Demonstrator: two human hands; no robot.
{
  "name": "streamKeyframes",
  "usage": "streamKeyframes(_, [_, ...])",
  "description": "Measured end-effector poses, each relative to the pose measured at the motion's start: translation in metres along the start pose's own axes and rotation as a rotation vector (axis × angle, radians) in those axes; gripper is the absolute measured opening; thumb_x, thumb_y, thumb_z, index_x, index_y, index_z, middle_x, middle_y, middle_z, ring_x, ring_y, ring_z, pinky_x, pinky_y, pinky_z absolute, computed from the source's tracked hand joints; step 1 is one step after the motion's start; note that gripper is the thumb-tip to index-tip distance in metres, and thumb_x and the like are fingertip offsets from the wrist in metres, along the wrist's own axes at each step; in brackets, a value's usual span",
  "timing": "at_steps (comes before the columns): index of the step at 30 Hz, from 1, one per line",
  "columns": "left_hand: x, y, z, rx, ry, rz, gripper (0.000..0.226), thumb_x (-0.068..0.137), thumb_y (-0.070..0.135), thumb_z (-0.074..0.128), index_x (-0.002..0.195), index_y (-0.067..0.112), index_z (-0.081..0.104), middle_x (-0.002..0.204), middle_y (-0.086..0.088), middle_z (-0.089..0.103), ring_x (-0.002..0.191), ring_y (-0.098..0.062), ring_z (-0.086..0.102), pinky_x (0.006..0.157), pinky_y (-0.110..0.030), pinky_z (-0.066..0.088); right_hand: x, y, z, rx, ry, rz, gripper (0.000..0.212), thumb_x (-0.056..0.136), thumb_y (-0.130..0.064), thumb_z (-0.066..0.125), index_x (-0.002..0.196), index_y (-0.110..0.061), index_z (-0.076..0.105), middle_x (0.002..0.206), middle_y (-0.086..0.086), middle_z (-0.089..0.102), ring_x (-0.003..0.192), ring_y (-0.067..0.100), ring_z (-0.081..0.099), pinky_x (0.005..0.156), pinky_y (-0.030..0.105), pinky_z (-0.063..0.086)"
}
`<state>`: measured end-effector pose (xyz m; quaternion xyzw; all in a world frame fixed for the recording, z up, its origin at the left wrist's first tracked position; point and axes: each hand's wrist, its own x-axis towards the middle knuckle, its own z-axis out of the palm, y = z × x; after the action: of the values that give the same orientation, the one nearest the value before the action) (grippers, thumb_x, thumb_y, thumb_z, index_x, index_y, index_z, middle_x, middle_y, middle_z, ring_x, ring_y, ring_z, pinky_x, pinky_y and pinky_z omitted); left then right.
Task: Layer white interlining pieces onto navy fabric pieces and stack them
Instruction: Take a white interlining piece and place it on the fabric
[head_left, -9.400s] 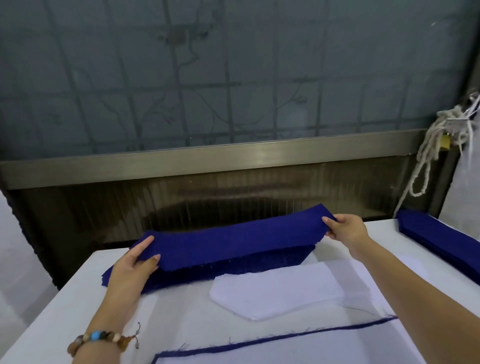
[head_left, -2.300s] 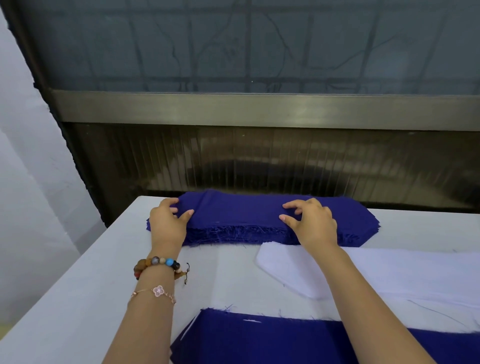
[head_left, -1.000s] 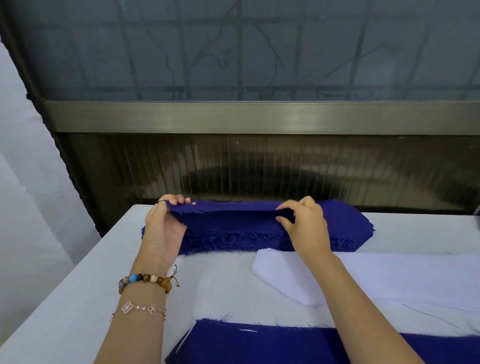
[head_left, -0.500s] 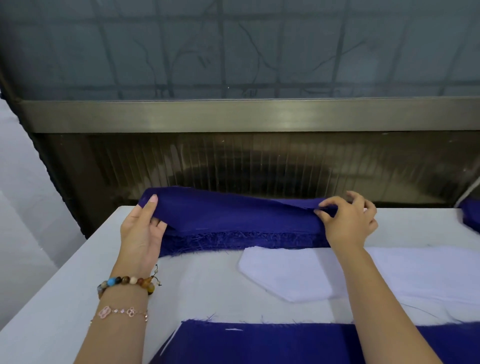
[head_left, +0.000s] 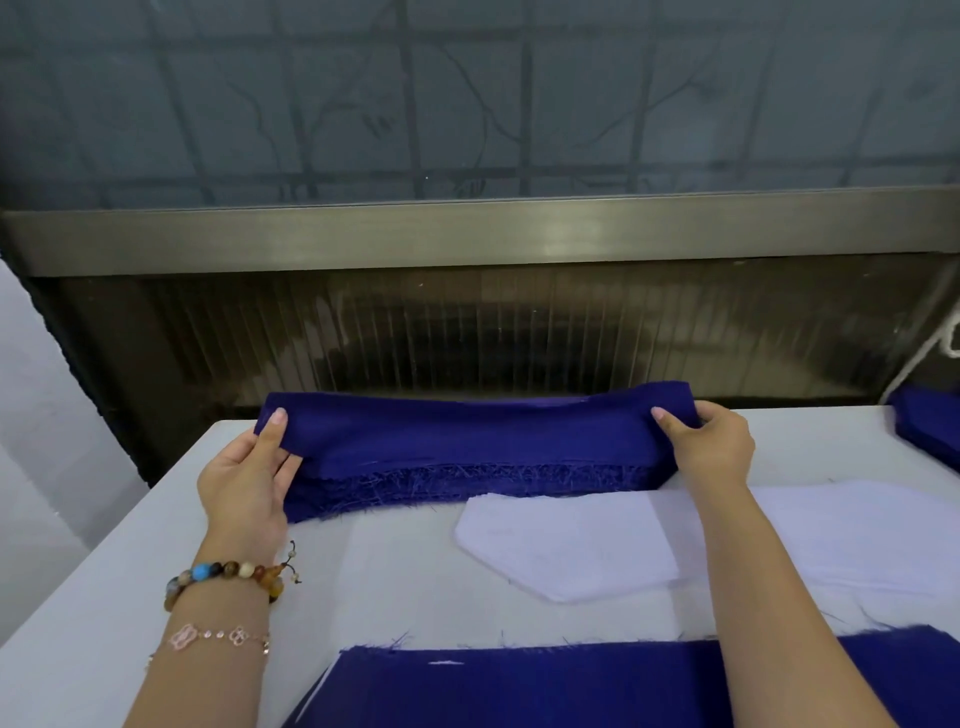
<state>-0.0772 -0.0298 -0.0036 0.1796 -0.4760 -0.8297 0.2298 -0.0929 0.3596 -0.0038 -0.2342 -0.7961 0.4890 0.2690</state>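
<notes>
1. the top navy piece (head_left: 467, 431) is raised off the navy stack (head_left: 467, 480) at the far edge of the table (head_left: 389, 571), and it sags a little between the two hands.
2. the left hand (head_left: 249, 467) pinches the piece's left end, thumb on top and fingers beneath. the right hand (head_left: 711, 447) clamps the right end the same way, thumb over the cloth and fingers curled behind it.
3. the white interlining pieces (head_left: 566, 545) lie mid-table, just in front of the stack and toward the right edge. another navy piece (head_left: 571, 686) is spread along the near edge, with a sliver of white showing at its left corner. a further navy pile (head_left: 930, 426) sits at the far right corner.
4. risk: loose frayed threads line the stack's front edge. they could snag the lifted layer and drag the one below out of line. whether one layer or several are in the pinch cannot be told.
5. risk: the cloth is limp and held only at its ends. it could twist or fold on the way down and land skewed, so the interlining would not match its outline.
6. containers: none in view. every pile rests straight on the table.
</notes>
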Motion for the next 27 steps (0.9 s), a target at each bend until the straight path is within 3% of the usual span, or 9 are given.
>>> streamKeyframes(3, [0.003, -0.002, 0.001, 0.054, 0.028, 0.027, 0.027, 0.092, 0.016, 0.065, 0.119, 0.012, 0.065, 0.105, -0.003, 0.069, 0.098, -0.013, 0.067, 0.074, -0.023, 0.055, 0.003, 0.004, 0.000, 0.004, -0.009, 0.046, 0.021, 0.089, -0.026, 0.067, 0.095, -0.006, 0.070, 0.082, 0.006, 0.064, 0.076, 0.022, 0.054, 0.069, 0.029, 0.038])
streamKeyframes(6, [0.006, -0.006, 0.002, 0.133, 0.045, 0.088, 0.038, 0.094, 0.013, 0.063, 0.132, 0.017, 0.057, 0.110, -0.003, 0.066, 0.098, -0.015, 0.067, 0.076, -0.024, 0.055, 0.004, 0.004, 0.001, 0.044, 0.049, 0.036, 0.021, 0.091, -0.028, 0.065, 0.082, -0.009, 0.066, 0.073, 0.003, 0.060, 0.071, 0.020, 0.052, 0.060, 0.027, 0.035])
streamKeyframes(10, [0.009, -0.008, 0.002, 0.159, 0.087, 0.185, 0.032, 0.090, 0.007, 0.067, 0.107, 0.028, 0.050, 0.098, -0.005, 0.064, 0.094, -0.017, 0.067, 0.076, -0.026, 0.055, 0.005, 0.003, 0.000, 0.074, 0.141, 0.000, 0.025, 0.090, -0.028, 0.065, 0.073, -0.010, 0.063, 0.069, 0.002, 0.060, 0.063, 0.015, 0.051, 0.055, 0.024, 0.033])
streamKeyframes(13, [0.011, -0.012, -0.004, 0.261, -0.003, 0.228, 0.027, 0.092, -0.001, 0.061, 0.089, 0.026, 0.064, 0.098, -0.005, 0.066, 0.107, -0.025, 0.065, 0.081, -0.029, 0.055, 0.005, 0.001, 0.000, 0.097, 0.168, 0.002, 0.027, 0.090, -0.029, 0.065, 0.069, -0.014, 0.060, 0.068, 0.004, 0.063, 0.062, 0.015, 0.053, 0.055, 0.022, 0.035])
streamKeyframes(16, [0.010, -0.013, -0.005, 0.294, -0.056, 0.211, 0.027, 0.099, 0.004, 0.050, 0.111, 0.016, 0.072, 0.111, -0.001, 0.066, 0.106, -0.019, 0.064, 0.080, -0.023, 0.057, 0.004, -0.002, 0.004, 0.169, 0.147, 0.030, 0.025, 0.092, -0.027, 0.062, 0.069, -0.021, 0.056, 0.073, 0.009, 0.066, 0.071, 0.023, 0.061, 0.067, 0.031, 0.048])
streamKeyframes(19, [0.007, -0.009, 0.000, 0.310, -0.080, 0.214, 0.031, 0.098, 0.017, 0.056, 0.127, 0.023, 0.065, 0.117, -0.002, 0.062, 0.100, -0.014, 0.062, 0.077, -0.024, 0.057, 0.001, -0.007, 0.004, 0.223, 0.104, 0.068, 0.020, 0.093, -0.024, 0.059, 0.074, -0.020, 0.054, 0.073, 0.004, 0.060, 0.080, 0.032, 0.065, 0.080, 0.048, 0.055])
streamKeyframes(21, [0.000, -0.006, 0.004, 0.308, -0.104, 0.198, 0.038, 0.093, 0.020, 0.063, 0.130, 0.029, 0.062, 0.126, 0.003, 0.058, 0.109, -0.016, 0.061, 0.082, -0.031, 0.058, 0.001, -0.010, -0.001, 0.221, 0.102, 0.066, 0.019, 0.094, -0.022, 0.059, 0.075, -0.020, 0.053, 0.071, 0.002, 0.059, 0.078, 0.031, 0.065, 0.079, 0.049, 0.056])
streamKeyframes(27, [-0.023, 0.007, 0.011, 0.338, -0.160, 0.210, 0.042, 0.090, 0.015, 0.066, 0.130, 0.030, 0.061, 0.117, 0.007, 0.057, 0.113, -0.022, 0.061, 0.083, -0.037, 0.058, 0.000, -0.003, -0.036, 0.236, 0.105, 0.135, 0.011, 0.093, -0.022, 0.060, 0.091, -0.011, 0.061, 0.090, 0.010, 0.067, 0.080, 0.026, 0.066, 0.077, 0.043, 0.057])
